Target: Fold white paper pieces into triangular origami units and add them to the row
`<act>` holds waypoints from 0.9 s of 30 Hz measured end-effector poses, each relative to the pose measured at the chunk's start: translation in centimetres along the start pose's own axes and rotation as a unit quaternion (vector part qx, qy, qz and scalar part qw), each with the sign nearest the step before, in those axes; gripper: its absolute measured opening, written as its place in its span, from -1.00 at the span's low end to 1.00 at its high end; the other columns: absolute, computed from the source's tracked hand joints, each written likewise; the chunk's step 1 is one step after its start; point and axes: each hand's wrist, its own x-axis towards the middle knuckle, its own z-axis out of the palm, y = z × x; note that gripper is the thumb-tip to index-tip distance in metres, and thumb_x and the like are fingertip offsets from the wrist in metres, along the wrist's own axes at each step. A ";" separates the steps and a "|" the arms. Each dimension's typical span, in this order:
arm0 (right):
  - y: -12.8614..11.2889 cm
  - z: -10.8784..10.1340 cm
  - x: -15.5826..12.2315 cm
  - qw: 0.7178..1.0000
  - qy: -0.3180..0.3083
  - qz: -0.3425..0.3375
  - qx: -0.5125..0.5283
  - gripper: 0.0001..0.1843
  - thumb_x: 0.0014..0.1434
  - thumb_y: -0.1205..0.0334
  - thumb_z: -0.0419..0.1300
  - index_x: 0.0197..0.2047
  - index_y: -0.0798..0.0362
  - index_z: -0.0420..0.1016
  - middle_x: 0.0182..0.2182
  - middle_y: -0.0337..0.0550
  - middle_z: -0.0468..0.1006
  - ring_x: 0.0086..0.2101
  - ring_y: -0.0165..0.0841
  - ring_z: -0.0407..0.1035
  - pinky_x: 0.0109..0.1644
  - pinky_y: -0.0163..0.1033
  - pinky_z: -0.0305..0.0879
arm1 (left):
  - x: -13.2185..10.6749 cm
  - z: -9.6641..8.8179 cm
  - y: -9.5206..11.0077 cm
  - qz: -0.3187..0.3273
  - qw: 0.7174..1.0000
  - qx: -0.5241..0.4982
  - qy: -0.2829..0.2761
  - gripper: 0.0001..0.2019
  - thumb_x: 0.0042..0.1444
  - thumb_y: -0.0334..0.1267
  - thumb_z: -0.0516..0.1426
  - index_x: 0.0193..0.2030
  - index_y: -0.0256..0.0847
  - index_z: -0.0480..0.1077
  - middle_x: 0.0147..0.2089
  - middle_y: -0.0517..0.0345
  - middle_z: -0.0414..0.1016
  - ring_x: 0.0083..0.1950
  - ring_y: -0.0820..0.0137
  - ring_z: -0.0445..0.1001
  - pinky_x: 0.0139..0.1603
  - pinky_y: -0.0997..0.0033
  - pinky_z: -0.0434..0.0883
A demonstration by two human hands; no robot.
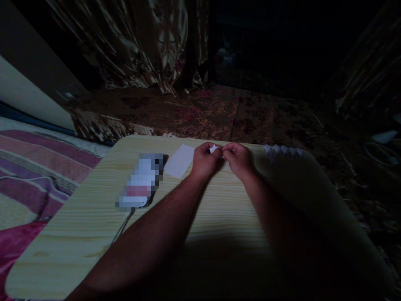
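Near the far edge of the wooden table, my left hand (205, 159) and my right hand (237, 159) meet over a small piece of folded white paper (213, 148). Both hands are closed, with thumbs and fingertips pinching the paper between them. Much of the paper is hidden by the fingers. A flat white sheet of paper (179, 161) lies just left of my left hand. To the right of my right hand, a row of several small folded paper pieces (283, 151) sits along the table's far edge.
A phone-like device (140, 179), blurred by pixels, lies on the table (78, 213) with a cable (121, 228) running from it. Left of the table is a striped bedspread (40, 167). Beyond stand a patterned cloth-covered ledge (200, 110) and a shiny curtain (163, 42). The right side is dark.
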 end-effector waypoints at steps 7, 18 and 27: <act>0.2 -0.1 0.0 1.000 -0.004 0.008 0.008 -0.89 -0.06 0.23 0.19 -0.44 0.08 0.45 -0.55 -0.27 0.47 -0.51 -0.43 0.34 -0.41 -0.32 0.28 | 0.2 -0.2 -0.4 -0.005 1.000 -0.020 0.020 -0.91 -0.10 -0.29 0.20 -0.43 -0.26 0.44 -0.49 0.19 0.45 -0.48 0.48 0.37 -0.43 0.50 0.29; 0.1 -0.1 0.0 1.000 -0.022 0.000 0.021 -0.91 -0.07 0.25 0.19 -0.45 0.08 0.44 -0.57 -0.29 0.45 -0.51 -0.45 0.32 -0.41 -0.33 0.23 | 0.2 -0.2 0.1 -0.013 0.998 -0.049 0.021 -0.93 -0.13 -0.32 0.20 -0.44 -0.25 0.47 -0.49 0.19 0.47 -0.47 0.46 0.39 -0.40 0.48 0.32; 0.6 -0.3 0.2 0.999 -0.027 0.002 0.032 -0.91 -0.06 0.23 0.18 -0.45 0.06 0.42 -0.55 -0.30 0.44 -0.50 -0.46 0.31 -0.43 -0.36 0.23 | 0.1 0.0 0.5 -0.027 0.996 -0.075 0.024 -0.90 -0.12 -0.30 0.23 -0.43 -0.26 0.47 -0.47 0.17 0.47 -0.46 0.48 0.39 -0.38 0.48 0.31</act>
